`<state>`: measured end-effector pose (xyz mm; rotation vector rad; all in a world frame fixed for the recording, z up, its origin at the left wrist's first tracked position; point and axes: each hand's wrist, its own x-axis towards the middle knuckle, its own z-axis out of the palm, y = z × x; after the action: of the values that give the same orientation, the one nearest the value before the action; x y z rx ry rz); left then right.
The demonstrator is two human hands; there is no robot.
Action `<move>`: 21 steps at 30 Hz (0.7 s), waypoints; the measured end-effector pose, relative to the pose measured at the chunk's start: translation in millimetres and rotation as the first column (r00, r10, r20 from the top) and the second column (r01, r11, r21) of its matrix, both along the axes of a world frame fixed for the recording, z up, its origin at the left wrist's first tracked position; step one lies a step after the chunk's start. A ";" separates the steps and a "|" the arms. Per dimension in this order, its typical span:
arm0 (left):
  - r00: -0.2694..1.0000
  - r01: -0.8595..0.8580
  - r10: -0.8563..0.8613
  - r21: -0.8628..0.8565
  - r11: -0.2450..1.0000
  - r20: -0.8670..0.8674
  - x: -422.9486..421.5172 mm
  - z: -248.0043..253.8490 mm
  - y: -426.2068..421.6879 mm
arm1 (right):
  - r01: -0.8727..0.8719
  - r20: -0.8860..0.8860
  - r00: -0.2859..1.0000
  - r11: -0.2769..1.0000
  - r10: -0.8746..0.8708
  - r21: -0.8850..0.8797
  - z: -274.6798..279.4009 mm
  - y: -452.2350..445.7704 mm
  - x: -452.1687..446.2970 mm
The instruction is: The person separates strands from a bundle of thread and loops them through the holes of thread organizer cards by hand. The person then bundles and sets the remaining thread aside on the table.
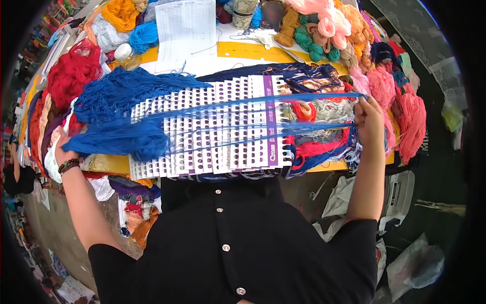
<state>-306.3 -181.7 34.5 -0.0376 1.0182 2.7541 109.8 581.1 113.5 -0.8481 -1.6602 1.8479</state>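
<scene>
A hank of blue embroidery thread (119,141) is stretched across the table between my two hands. My left hand (62,146), with a beaded bracelet on its wrist, grips the thick left end. At the far right, my right hand (370,116) is a closed fist around the drawn-out strands, which run in an upper and a lower line. Under the strands lies a fanned stack of white punched thread cards (223,111) with a purple printed strip (272,121). More loose blue thread (136,91) is heaped on the cards' upper left.
Red thread (76,68) and a small jar (126,57) sit at the left. A printed sheet (187,30) lies at the back, with scissors (291,53) to its right. Pink skeins (410,121) hang over the right edge. Multicoloured threads (319,147) lie beside the cards.
</scene>
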 end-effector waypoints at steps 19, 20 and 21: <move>0.686 0.712 -0.698 0.008 0.702 0.206 144.0 44.4 276.2 | -0.871 0.451 0.472 0.320 0.757 0.374 14.6 -187.4 -88.5; 0.562 0.827 -0.803 -0.121 0.549 0.201 167.1 51.0 309.2 | -0.875 0.427 0.433 0.254 0.794 0.413 14.0 -213.8 -89.4; 0.519 0.850 -0.823 -0.244 0.467 0.232 190.4 66.9 334.4 | -0.822 0.429 0.457 0.185 0.779 0.539 13.1 -229.5 -88.6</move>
<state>-115.9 152.7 101.4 0.2427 1.0673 1.6307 21.2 351.6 126.5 0.4988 -2.9138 1.3768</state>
